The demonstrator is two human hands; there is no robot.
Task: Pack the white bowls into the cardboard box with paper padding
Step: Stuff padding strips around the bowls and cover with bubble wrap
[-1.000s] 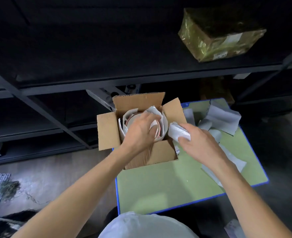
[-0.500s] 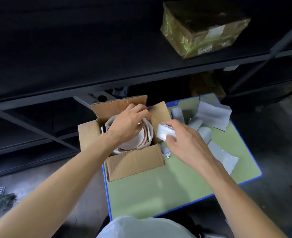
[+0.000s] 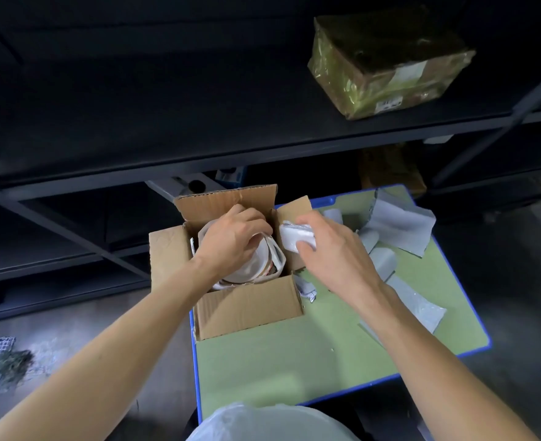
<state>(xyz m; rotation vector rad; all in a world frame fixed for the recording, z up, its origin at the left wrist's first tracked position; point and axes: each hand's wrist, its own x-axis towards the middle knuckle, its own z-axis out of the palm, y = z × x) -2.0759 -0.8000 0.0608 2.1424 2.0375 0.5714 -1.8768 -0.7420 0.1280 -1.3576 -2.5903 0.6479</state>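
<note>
Head view: two hands (image 3: 231,240) (image 3: 333,249), one cardboard box (image 3: 250,308).

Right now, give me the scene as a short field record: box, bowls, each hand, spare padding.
box: cardboard box, flaps open, on the left edge of the green table
bowls: white bowls inside the box, paper around them
left hand: left hand in the box, on the bowls
right hand: right hand gripping a white padding wad at the box's right flap
spare padding: paper sheets on the table's right side
</note>
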